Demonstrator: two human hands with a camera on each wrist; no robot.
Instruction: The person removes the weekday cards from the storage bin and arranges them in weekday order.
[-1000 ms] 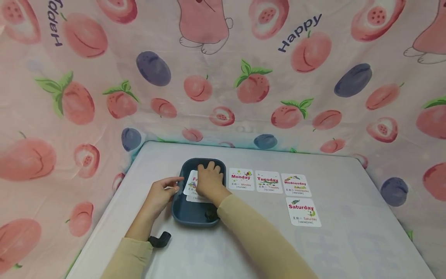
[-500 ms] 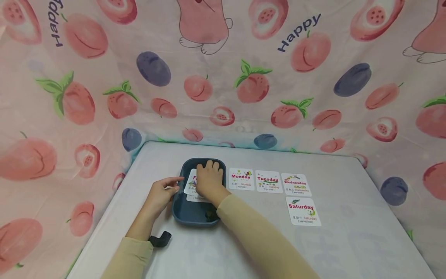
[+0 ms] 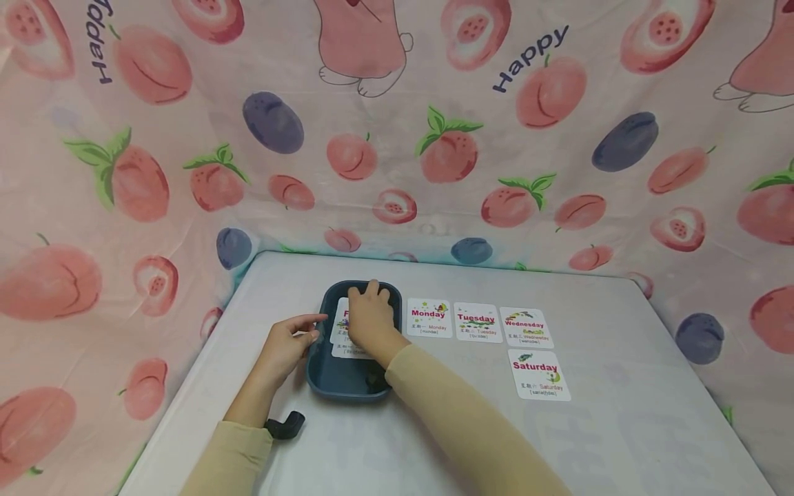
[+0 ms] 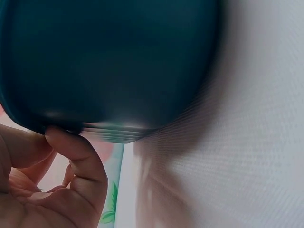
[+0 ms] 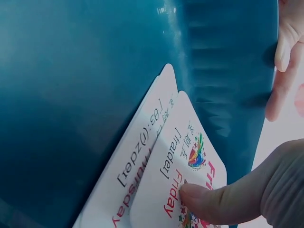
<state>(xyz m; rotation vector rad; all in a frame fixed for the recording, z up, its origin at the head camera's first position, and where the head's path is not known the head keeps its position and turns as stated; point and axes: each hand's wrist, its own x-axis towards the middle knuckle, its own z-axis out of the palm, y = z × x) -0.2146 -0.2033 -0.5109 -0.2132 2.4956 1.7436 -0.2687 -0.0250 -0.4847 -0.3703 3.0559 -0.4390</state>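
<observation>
A dark blue-green tray point(image 3: 338, 380) stands on the table at centre left. My left hand point(image 3: 285, 348) pinches its left rim between thumb and fingers. Inside lie a Friday card point(image 5: 166, 152) and, partly beneath it, a Thursday card point(image 5: 124, 164). My right hand point(image 3: 372, 320) reaches into the tray and holds the Friday card, its thumb point(image 5: 223, 202) on the printed face. The other fingers of that hand extend toward the tray's far wall; their contact with the card is hidden.
Right of the tray, a Monday card point(image 3: 429, 318), a Tuesday card point(image 3: 478, 323) and a Wednesday card point(image 3: 526, 328) lie in a row on the white table point(image 3: 446, 393). Below Wednesday lies a Saturday card point(image 3: 539, 375). A fruit-print cloth point(image 3: 428, 227) hangs behind.
Inside the tray, the Friday card has slid slightly toward the far end with my right hand, baring more of the Thursday card. My left hand stays at the rim.
</observation>
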